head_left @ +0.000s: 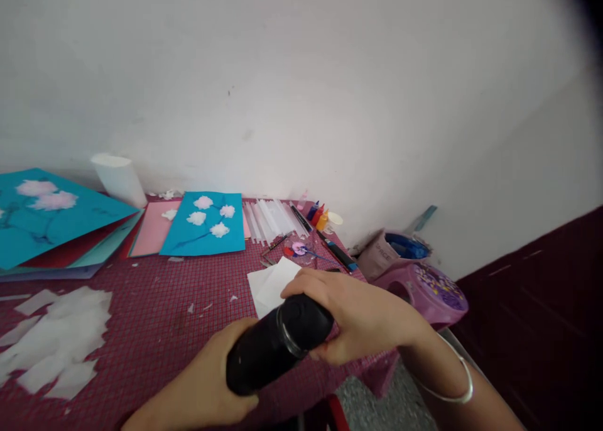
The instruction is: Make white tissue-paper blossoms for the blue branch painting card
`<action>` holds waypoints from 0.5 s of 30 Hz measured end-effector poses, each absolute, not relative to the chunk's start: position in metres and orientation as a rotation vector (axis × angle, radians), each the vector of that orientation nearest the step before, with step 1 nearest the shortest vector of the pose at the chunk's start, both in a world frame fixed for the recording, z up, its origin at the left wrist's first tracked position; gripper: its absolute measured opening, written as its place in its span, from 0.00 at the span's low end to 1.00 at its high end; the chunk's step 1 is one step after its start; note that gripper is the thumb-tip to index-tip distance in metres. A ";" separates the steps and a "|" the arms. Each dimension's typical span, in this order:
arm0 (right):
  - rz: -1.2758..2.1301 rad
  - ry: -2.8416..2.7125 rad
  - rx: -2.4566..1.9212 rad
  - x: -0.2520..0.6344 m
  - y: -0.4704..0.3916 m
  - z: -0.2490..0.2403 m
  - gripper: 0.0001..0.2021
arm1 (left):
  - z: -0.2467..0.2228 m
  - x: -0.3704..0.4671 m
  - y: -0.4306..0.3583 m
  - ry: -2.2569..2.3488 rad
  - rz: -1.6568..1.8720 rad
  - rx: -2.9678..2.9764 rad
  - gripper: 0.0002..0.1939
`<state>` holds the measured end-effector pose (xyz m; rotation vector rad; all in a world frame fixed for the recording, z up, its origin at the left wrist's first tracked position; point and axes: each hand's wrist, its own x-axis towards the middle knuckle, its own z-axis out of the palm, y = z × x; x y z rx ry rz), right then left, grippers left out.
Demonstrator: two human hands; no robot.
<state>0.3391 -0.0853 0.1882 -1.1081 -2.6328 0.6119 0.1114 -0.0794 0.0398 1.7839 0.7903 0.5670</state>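
Black bottle [259, 354] tilted, held up over the near edge of the table [155, 318], cap end up and to the right. Left hand [210, 371] wrapped round the body; right hand [346, 305] closed on the cap, fingers on top, thumb at the lower side. White sheets [271, 286] just behind the bottle. Blue card [207, 222] with puffy flowers farther back, small paint bottles [318, 214] right of it, torn white paper [61, 337] at left.
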 end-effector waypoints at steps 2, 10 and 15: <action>0.618 -2.604 -1.135 0.347 -0.089 0.193 0.29 | 0.040 0.127 -0.077 0.753 0.583 1.750 0.33; 0.773 -1.737 -1.374 0.402 -0.124 0.155 0.56 | 0.065 0.225 -0.065 0.517 0.831 1.590 0.29; 0.777 -1.469 -1.573 0.419 -0.135 0.085 0.30 | 0.070 0.284 -0.051 0.319 0.895 1.623 0.38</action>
